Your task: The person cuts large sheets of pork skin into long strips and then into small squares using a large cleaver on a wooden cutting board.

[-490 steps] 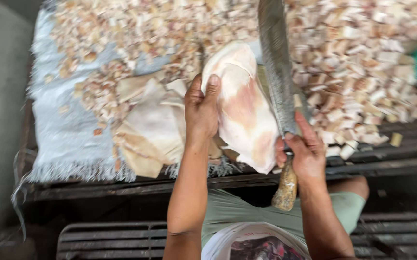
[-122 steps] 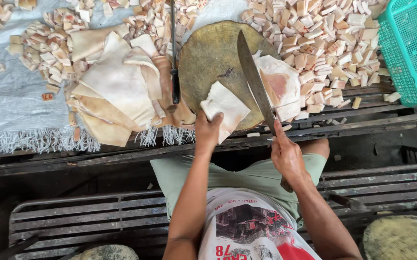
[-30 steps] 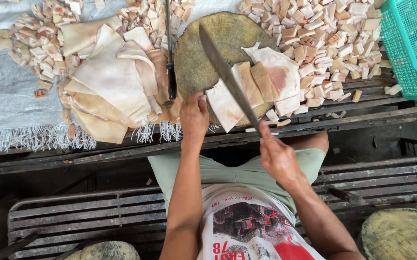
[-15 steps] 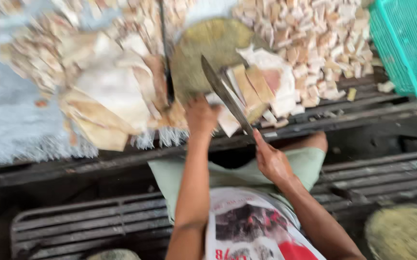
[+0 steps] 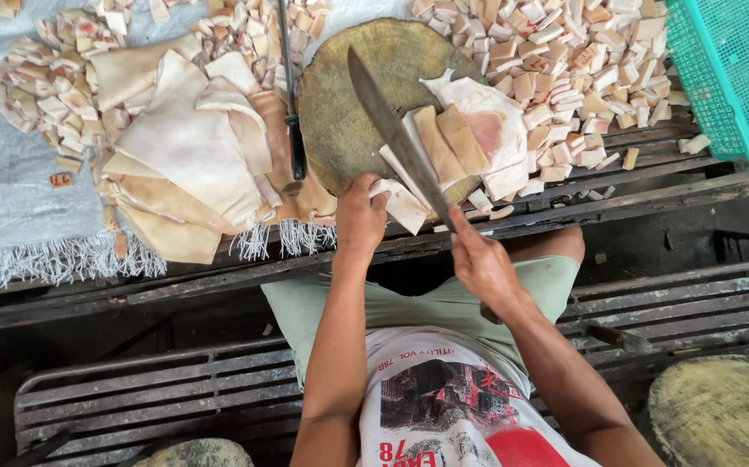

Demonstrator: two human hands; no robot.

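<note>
Pork skin strip [image 5: 402, 203] under left grip [image 5: 360, 218], knife [image 5: 392, 138] beside

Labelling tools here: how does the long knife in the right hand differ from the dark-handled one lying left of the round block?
The long broad-bladed knife is held by the right hand, slanting across the round wooden chopping block. The slim dark-handled tool lies unheld beside the block, nearly straight up the picture, and looks narrower. Both have metal blades.

A dark, worn wooden worktop [image 5: 616, 186] of long planks runs across the scene, its left part covered by a pale grey woven sheet [image 5: 11, 186] with a frayed white fringe. Below it stand dark slatted metal racks [image 5: 158, 393]. A round, rough wooden block [image 5: 724, 415] sits at the lower right. The light is soft, even daylight.
</note>
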